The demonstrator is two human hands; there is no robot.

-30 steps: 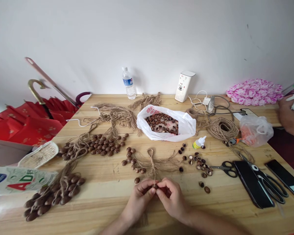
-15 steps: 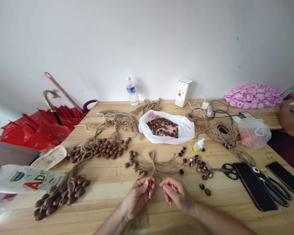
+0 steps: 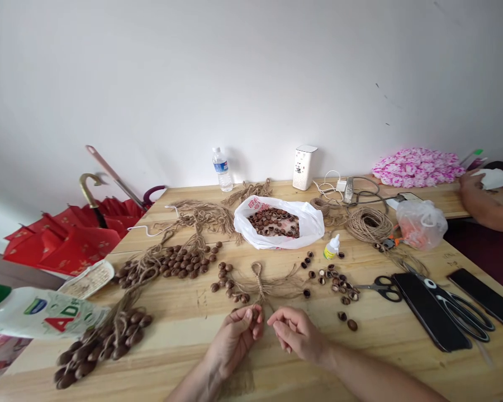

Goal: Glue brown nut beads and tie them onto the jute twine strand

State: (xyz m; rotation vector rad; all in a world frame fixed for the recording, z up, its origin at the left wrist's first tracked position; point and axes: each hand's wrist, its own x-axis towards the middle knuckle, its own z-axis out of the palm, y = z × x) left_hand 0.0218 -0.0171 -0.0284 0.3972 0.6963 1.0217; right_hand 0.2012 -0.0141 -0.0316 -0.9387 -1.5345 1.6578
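Parted since a second ago, the left hand (image 3: 235, 336) pinches a brown nut (image 3: 255, 315) on the twine bundle (image 3: 260, 283), while the right hand (image 3: 297, 335) curls loosely just beside, its grip unclear.

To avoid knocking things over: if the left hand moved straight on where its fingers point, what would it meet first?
Likely the knotted twine bundle just beyond the left hand, though depth is unclear.

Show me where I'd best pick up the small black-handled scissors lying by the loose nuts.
Take the small scissors by the black handle loops, coming from the right: they lie flat, blades pointing left toward the loose nuts, loops facing away.
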